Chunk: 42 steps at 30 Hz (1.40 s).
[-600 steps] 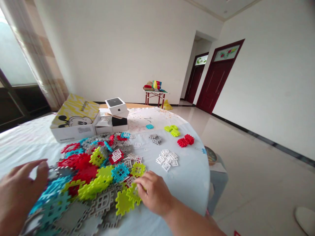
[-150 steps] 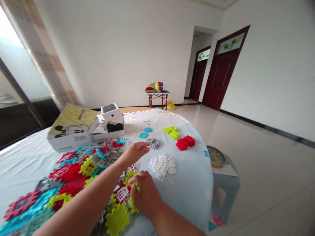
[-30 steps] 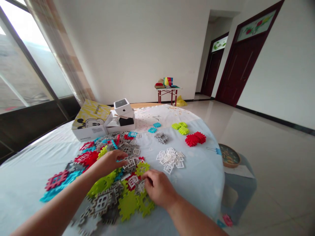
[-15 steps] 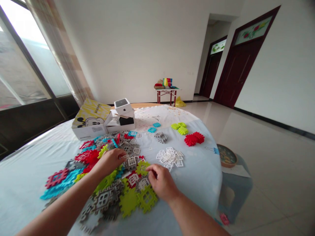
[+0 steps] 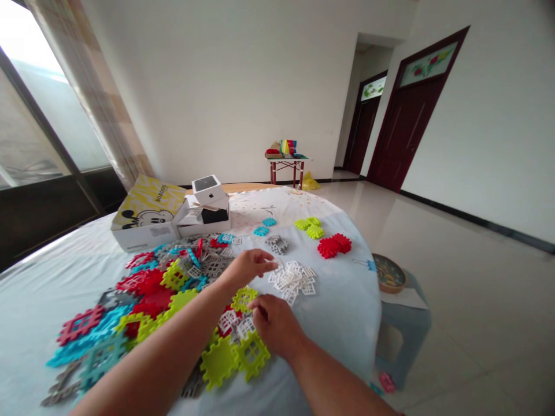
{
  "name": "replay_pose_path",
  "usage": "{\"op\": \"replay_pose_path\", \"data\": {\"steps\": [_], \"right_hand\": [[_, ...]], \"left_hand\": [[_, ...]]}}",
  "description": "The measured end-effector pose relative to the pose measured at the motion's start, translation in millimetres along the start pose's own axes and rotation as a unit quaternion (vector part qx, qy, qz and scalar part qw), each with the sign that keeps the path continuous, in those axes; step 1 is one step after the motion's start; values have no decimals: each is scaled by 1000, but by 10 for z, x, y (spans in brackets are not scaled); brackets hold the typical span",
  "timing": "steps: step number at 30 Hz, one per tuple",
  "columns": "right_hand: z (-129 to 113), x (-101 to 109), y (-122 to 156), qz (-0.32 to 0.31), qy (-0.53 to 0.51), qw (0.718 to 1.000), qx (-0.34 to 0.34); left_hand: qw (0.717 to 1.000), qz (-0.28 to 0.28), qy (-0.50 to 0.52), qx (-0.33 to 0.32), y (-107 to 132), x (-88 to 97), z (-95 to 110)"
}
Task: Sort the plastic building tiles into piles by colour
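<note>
Where your left hand (image 5: pixel 254 266) reaches: centre of the frame, fingertips at the upper-left edge of the white window pieces (image 5: pixel 292 280); whether the fingers grasp one, you cannot tell.
Your right hand (image 5: pixel 280 323): lower centre, fingers curled beside a lime frame piece (image 5: pixel 244 300); any grasp cannot be made out.
Mixed pile (image 5: pixel 152 296): lower left, on your bench (image 5: pixel 338 323).
</note>
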State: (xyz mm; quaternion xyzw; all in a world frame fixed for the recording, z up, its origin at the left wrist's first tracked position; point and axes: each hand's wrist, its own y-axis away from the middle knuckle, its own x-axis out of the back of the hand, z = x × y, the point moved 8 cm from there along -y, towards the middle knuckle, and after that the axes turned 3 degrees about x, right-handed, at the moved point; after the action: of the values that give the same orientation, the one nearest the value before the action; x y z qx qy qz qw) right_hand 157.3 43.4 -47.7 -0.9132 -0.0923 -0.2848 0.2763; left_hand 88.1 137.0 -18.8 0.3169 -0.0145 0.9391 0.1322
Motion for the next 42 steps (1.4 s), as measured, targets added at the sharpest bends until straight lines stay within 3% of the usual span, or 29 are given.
{"op": "replay_pose_path", "data": {"steps": [4,9,15,18,22,25,32,35,39,42], "right_hand": [[28,38,-3,14,-6,1000,-5],[44,83,-2,35,-47,998,-15],[-1,80,-8,33,-48,998,-2],[-3,97,-7,40,-44,998,2],[4,141,-1,61,-43,997,9],[1,160,5,68,-37,997,13],[-39,176,6,68,-42,997,16],[-64,179,2,66,-53,996,17],[-70,169,1,63,-54,997,14],[-73,158,-3,58,-45,997,16]], "left_hand": [[998,60,13,-8,34,176,91],[987,108,-118,-25,320,501,-112],[960,115,-254,-21,548,697,-326],[957,94,-273,-31,573,654,-335],[945,46,-319,-64,552,430,-294],[939,25,-340,-34,520,310,-343],[957,22,-289,-23,462,340,-360],[963,38,-265,-27,369,445,-310],[955,122,-269,-28,214,618,-202],[945,149,-290,-36,123,609,-190]]}}
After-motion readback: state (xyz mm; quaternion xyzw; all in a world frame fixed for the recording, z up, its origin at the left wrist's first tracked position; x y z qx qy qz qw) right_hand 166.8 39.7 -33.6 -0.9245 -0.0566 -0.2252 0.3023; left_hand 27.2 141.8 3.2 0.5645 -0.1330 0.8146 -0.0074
